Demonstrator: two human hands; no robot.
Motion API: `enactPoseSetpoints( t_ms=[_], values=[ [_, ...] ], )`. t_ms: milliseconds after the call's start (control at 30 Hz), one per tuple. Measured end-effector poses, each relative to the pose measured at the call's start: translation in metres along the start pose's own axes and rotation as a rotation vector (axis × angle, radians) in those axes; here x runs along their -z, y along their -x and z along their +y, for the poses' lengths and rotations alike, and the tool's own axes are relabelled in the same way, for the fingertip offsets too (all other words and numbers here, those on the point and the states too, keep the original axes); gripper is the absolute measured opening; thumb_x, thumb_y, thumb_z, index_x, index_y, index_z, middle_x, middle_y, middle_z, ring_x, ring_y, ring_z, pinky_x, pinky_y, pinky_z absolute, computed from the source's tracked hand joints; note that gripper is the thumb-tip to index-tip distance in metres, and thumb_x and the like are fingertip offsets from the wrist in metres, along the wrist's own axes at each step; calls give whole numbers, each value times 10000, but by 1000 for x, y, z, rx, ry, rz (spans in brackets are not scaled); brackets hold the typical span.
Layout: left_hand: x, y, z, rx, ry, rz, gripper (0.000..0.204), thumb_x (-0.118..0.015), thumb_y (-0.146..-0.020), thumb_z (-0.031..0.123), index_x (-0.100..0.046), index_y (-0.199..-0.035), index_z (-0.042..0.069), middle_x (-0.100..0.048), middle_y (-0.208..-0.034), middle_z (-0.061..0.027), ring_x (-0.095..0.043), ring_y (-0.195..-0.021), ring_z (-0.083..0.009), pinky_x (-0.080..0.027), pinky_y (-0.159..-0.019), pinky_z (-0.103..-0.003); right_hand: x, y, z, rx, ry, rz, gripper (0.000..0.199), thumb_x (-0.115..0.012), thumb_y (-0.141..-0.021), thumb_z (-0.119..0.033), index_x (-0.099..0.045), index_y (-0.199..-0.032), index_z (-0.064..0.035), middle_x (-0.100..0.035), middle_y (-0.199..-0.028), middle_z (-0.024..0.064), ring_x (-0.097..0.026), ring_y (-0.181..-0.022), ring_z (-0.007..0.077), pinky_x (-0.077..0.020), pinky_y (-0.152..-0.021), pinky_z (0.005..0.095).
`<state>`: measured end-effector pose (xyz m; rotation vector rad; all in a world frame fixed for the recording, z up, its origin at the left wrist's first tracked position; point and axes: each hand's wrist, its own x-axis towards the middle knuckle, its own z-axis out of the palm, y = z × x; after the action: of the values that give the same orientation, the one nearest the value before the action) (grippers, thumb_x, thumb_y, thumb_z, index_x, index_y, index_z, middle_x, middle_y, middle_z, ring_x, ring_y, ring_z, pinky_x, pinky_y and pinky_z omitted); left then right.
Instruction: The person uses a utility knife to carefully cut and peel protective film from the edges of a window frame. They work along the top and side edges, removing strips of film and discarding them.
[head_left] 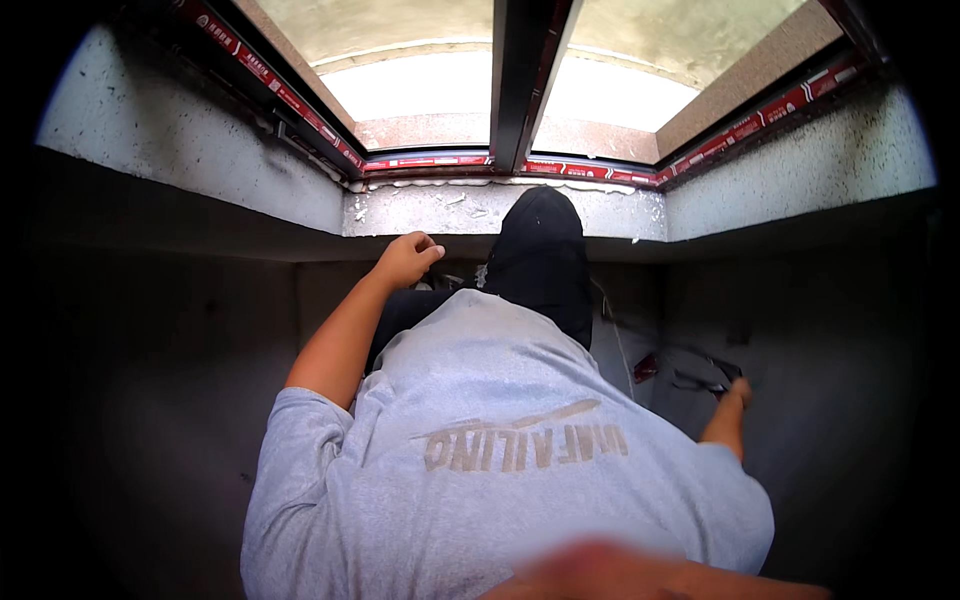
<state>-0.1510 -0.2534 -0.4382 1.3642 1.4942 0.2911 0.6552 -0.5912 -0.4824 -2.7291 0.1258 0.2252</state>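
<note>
My left hand [408, 261] hangs in front of the window ledge, beside my bent leg [541, 255] in dark trousers. Its fingers are curled in toward the thumb, and whatever they may hold does not show. Low on the right, my right hand [738, 392] is closed around the end of a dark tool with a thin looped frame [705, 372]; the tool's exact kind is hard to make out in the shade. A small dark red piece [646, 367] shows at the tool's far left end.
Ahead stands a dark window frame [508, 85] with red protective tape [590, 169] along its edges. The rough grey ledge [400, 212] below carries white crumbs and a whitish bead. Grey walls [800, 165] flank it. A thin pale cord [618, 335] hangs right of my leg.
</note>
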Motion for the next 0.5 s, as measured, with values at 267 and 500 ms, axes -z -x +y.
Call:
enactPoseSetpoints(
  t_ms=[267, 500],
  values=[
    [-45, -1, 141, -512, 82, -152, 1025, -849, -752, 454, -345, -1541, 37, -443, -1501, -204, -474, -1362, -327, -381, -1134, -451, 104, 271, -253, 699, -744, -817, 142, -691, -930, -127, -647, -1055, -74, -496, -700, -48, -457, -581, 47, -403, -514, 218],
    [-56, 41, 241, -975, 261, -350, 995, -892, -781, 306, -327, -1567, 76, -496, -1464, -146, -482, -1344, -261, -357, -1148, -413, 73, 471, -320, 731, -785, -1759, 212, -721, -889, -151, -633, -1038, -29, -591, -669, 44, -541, -529, 130, -434, -521, 260]
  ],
)
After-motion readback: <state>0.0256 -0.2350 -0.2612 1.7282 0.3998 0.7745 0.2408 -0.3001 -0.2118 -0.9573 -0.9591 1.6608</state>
